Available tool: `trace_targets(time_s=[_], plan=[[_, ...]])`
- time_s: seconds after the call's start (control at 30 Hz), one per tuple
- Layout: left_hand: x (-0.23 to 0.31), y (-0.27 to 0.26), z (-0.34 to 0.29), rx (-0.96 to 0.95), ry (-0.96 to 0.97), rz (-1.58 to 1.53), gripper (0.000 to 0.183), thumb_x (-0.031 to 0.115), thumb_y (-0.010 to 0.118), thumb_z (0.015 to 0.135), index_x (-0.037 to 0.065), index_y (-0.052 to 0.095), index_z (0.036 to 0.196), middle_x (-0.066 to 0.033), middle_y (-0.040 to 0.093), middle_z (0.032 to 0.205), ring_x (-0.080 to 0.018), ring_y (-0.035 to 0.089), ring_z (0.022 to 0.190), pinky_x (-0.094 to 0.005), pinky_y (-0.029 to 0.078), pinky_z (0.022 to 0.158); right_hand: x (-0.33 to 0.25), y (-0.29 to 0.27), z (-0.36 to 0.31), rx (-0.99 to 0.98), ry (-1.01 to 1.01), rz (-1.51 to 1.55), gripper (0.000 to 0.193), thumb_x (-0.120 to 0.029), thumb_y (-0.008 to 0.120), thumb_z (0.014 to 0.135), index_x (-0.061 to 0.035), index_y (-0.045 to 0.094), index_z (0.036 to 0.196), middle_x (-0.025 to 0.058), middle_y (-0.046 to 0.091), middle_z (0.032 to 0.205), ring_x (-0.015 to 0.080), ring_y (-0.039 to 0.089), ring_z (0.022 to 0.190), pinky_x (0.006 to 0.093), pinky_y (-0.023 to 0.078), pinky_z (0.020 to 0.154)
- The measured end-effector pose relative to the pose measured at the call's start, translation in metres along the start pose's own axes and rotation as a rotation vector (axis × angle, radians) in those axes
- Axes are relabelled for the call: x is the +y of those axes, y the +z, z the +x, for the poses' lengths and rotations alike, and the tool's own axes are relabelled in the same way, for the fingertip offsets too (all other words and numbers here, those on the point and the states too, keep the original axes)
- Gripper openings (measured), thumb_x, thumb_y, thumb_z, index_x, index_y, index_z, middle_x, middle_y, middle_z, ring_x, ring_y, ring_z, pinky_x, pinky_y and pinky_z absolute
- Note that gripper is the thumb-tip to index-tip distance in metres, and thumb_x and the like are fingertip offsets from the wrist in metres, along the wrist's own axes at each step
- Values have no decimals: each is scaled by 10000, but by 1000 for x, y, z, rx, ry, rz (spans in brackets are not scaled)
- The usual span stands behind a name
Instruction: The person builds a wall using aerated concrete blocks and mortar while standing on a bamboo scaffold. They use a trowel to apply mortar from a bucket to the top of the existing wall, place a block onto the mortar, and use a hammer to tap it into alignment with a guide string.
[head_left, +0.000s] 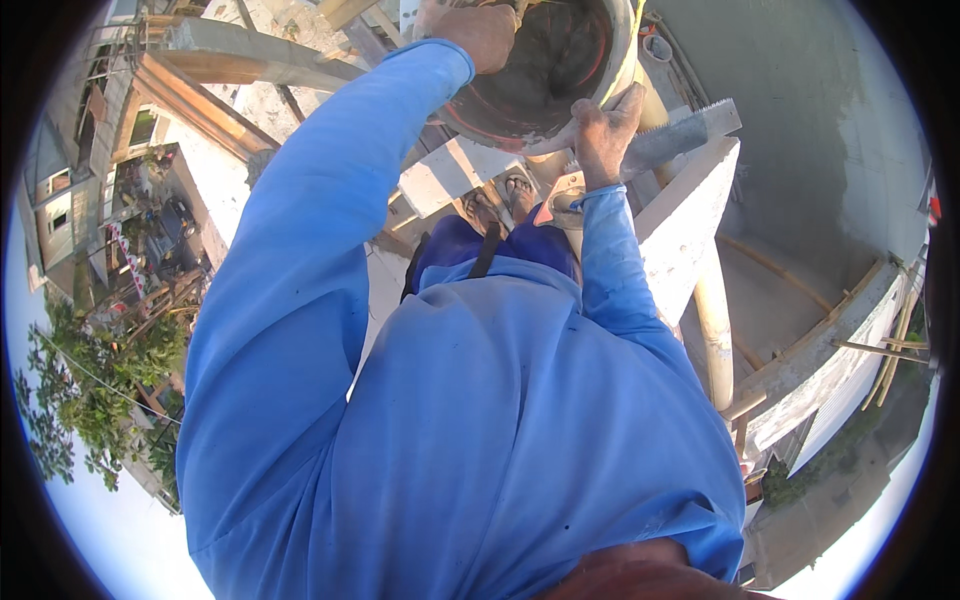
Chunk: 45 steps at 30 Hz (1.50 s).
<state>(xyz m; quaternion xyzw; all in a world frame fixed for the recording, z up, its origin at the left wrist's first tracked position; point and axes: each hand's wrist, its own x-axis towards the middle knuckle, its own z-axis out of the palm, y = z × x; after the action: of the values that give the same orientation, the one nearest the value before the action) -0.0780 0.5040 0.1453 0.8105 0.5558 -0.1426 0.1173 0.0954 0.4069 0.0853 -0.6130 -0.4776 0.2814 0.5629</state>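
Note:
A round bucket [626, 45] with wet grey mortar [545, 65] inside is at the top of the view, cut off by the upper edge. My right hand [605, 135] grips its near right rim, thumb and fingers closed at the edge. At the left side of the bucket my left hand [480, 35] is closed in a fist, and what it holds is hidden. A yellow cord [633, 50] runs up the bucket's right side. Beneath my right wrist lies a handsaw [690, 136], its toothed blade pointing right and its orange handle towards my legs.
A pale slab [690, 200] slopes beside my right forearm, with a bamboo pole [713, 330] below it. My sandalled feet [520, 195] stand high above the ground. Wooden planks [205, 105] lie at left; a grey plastered wall [800, 110] rises at right.

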Motion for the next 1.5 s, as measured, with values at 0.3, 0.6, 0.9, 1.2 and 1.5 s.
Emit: trace_targets(time_s=[0.3, 0.6, 0.9, 1.2, 1.5], plan=[[-10, -17, -27, -116, 39, 33, 232, 79, 587, 780, 12, 628, 998, -168, 678, 958, -311, 663, 904, -411, 525, 790, -1, 2, -11, 40, 11, -11, 312, -65, 602, 595, -6, 423, 844, 79, 443, 819, 193, 443, 759, 320, 422, 711], [-10, 30, -37, -165, 98, 54, 378, 74, 561, 769, -3, 526, 1138, -189, 671, 918, -337, 660, 872, -439, 521, 748, 5, 3, -7, 55, 10, -52, 310, -90, 621, 581, -12, 413, 798, 76, 396, 806, 212, 419, 753, 327, 405, 708], [-12, 30, -37, -241, 62, 67, 388, 114, 575, 787, -12, 534, 1152, -203, 664, 954, -326, 651, 919, -440, 514, 775, 12, 4, 0, 73, 80, 126, 315, -83, 618, 573, -19, 386, 776, 80, 424, 826, 199, 423, 762, 330, 409, 702], [-20, 69, -163, 310, -135, -469, 526, 193, 605, 763, 0, 455, 1229, -222, 648, 879, -390, 637, 828, -467, 500, 710, 7, 5, 18, 214, 291, 333, 318, -42, 627, 560, -29, 387, 768, 66, 430, 812, 180, 427, 748, 318, 407, 705], [7, 165, -165, 90, -399, -581, 436, 151, 605, 779, 47, 458, 1176, -199, 613, 1033, -371, 614, 927, -456, 492, 766, -7, 8, 25, 398, 503, 532, 360, 54, 611, 598, -18, 439, 906, 97, 486, 857, 203, 527, 742, 320, 460, 630]])
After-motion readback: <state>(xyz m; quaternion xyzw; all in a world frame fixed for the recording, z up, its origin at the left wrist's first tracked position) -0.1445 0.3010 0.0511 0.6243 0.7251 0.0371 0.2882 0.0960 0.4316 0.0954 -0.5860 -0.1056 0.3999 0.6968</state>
